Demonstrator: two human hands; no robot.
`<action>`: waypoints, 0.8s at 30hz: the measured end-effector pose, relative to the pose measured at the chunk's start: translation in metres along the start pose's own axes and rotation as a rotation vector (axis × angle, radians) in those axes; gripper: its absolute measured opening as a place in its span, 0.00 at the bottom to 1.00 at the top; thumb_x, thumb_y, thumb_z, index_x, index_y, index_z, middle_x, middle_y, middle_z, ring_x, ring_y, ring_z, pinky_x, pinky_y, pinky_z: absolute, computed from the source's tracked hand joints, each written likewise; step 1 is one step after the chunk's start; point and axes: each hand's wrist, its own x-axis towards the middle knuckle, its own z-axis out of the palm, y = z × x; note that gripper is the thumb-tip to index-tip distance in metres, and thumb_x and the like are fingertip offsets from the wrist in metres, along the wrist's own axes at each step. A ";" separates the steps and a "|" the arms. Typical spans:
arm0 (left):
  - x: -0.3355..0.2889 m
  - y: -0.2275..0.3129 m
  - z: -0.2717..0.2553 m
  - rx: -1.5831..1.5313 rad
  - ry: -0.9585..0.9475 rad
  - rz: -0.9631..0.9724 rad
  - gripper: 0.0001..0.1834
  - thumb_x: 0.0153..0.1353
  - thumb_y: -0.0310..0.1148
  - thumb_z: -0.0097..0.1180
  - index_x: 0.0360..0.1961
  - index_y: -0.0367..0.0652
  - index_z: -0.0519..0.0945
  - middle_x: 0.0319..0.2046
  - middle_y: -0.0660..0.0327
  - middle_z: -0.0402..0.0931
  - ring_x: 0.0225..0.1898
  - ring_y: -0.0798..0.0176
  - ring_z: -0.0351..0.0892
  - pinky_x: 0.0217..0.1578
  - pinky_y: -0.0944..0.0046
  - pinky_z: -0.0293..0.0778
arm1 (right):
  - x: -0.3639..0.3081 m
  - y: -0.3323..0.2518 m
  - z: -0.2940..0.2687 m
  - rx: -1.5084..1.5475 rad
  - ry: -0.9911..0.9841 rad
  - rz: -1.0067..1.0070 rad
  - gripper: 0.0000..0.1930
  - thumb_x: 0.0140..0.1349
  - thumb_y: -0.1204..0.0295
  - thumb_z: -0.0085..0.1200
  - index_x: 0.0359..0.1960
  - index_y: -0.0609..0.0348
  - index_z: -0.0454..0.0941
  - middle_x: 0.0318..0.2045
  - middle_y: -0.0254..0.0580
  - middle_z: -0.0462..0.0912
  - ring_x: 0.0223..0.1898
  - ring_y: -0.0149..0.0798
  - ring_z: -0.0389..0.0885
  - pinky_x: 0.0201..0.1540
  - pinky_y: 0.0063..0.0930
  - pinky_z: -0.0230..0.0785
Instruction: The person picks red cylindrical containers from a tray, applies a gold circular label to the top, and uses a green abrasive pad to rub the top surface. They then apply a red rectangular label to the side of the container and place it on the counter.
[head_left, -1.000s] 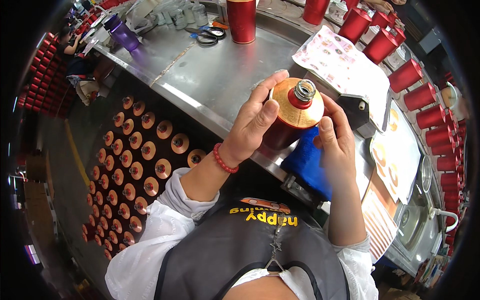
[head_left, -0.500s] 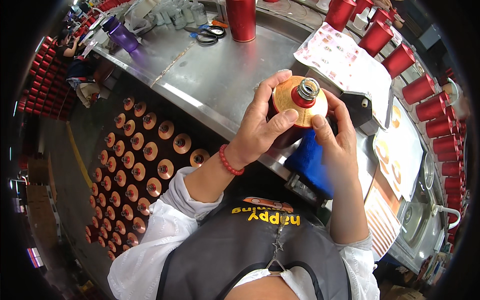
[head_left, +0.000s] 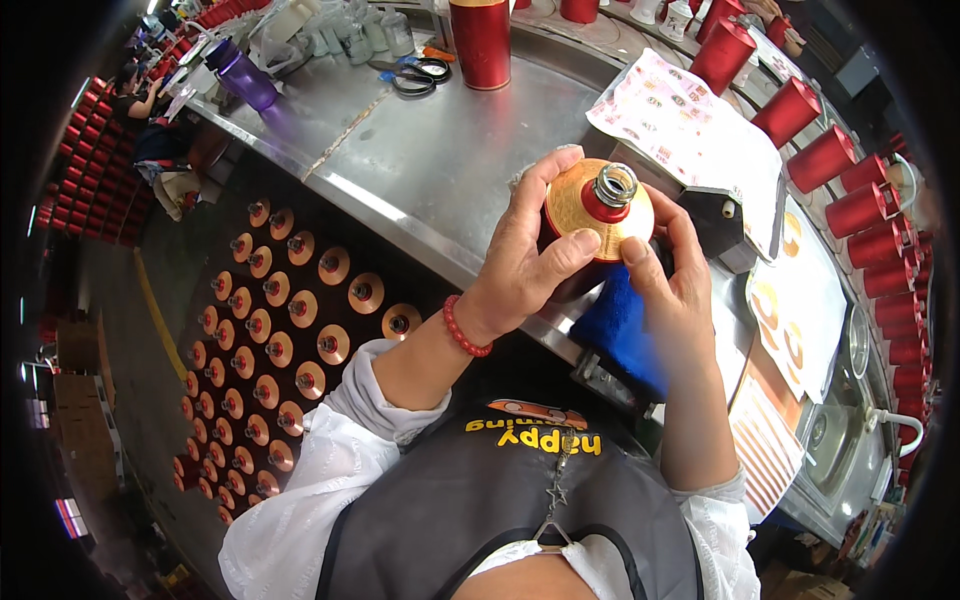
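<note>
Your left hand [head_left: 510,262] and right hand [head_left: 682,280] have fingers [head_left: 566,252] clamped round the red bottle [head_left: 607,207], gold label [head_left: 570,203] already on its shoulder, gold pieces [head_left: 793,237] left on white sheet [head_left: 812,290].

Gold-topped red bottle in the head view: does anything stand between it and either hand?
Nothing visible does: the left hand and right hand both touch the bottle directly, one on each side.

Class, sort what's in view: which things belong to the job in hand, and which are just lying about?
Probably the job's:
- held gold-topped red bottle
- matching bottles, lower left
- sheet with gold rings

Probably just lying about:
- purple bottle
- scissors
</note>
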 end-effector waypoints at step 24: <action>-0.024 -0.011 -0.009 1.043 0.157 0.872 0.17 0.56 0.34 0.67 0.48 0.62 0.83 0.50 0.69 0.75 0.60 0.60 0.64 0.71 0.42 0.49 | 0.006 0.005 -0.014 0.006 -0.252 0.050 0.44 0.59 0.51 0.67 0.71 0.60 0.62 0.61 0.50 0.76 0.65 0.43 0.72 0.69 0.37 0.59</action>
